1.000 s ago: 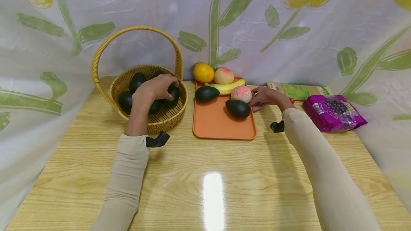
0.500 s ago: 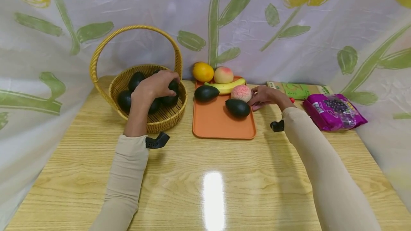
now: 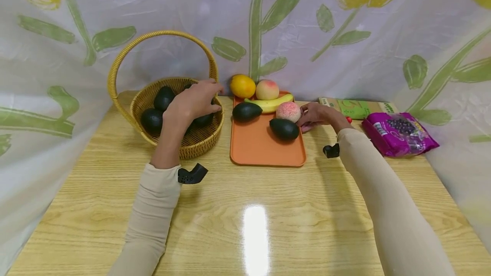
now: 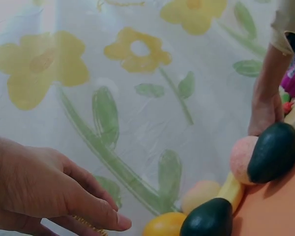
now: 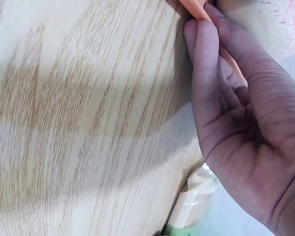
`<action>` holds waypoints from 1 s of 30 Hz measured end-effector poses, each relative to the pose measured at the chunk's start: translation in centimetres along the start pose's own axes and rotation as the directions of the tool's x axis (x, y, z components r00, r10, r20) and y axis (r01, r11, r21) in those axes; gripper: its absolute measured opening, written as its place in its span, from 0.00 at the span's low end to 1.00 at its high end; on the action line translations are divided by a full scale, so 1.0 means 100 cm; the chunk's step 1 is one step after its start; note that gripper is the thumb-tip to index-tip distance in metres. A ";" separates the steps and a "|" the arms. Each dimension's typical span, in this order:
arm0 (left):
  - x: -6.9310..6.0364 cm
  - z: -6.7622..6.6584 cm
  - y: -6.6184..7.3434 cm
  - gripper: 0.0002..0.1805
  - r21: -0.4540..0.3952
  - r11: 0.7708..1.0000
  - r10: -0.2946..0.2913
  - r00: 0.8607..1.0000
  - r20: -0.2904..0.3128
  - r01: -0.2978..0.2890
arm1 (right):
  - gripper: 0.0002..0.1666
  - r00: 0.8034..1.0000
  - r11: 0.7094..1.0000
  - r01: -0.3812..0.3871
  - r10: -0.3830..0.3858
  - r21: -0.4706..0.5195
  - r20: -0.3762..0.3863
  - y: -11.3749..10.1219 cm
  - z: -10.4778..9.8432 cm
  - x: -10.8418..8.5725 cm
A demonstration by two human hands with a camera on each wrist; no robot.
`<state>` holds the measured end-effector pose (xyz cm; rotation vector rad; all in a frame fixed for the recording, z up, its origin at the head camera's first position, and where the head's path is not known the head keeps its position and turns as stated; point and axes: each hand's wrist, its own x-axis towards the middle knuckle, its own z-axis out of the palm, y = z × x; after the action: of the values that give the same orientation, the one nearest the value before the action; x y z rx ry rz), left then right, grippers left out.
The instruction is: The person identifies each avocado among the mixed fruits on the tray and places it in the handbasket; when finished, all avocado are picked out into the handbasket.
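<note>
My left hand point(image 3: 193, 100) hovers over the right side of a yellow woven basket point(image 3: 195, 150). Its fingers are loosely bent with nothing between them, as the left wrist view confirms. Below it lies a dark green avocado point(image 3: 203, 120), partly hidden by the hand; several more avocados point(image 3: 151, 119) fill the basket. My right hand point(image 3: 313, 115) pinches the right rim of an orange tray point(image 5: 233, 66) between thumb and fingers. On that tray are two avocados point(image 3: 284, 130), a banana point(image 3: 270, 104) and a speckled pink peach point(image 3: 288, 112), close to the right fingers.
Behind the tray's far end are a yellow-orange fruit point(image 3: 243, 86) and another peach point(image 3: 267, 90). To the right lie a green-and-brown packet point(image 3: 356, 109) and a purple grape-print bag point(image 3: 400, 134). The basket's tall handle point(image 3: 165, 33) arches above it. A flowered curtain point(image 3: 153, 7) hangs behind the table.
My left hand has let go of an avocado in the basket and moved slightly up and right, its fingers loosening. The right hand and the tray have stayed still.
</note>
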<state>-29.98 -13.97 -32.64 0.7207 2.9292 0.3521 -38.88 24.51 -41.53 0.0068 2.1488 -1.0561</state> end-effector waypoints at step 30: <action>0.050 0.063 0.039 0.28 0.107 0.981 0.176 0.976 -0.130 -0.163 | 0.16 0.999 0.999 0.027 -0.028 -0.036 -0.018 0.005 -0.002 -0.001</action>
<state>-31.66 -7.03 -38.05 1.0032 3.0401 0.2881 -38.80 24.94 -41.74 -0.0300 2.1904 -1.0364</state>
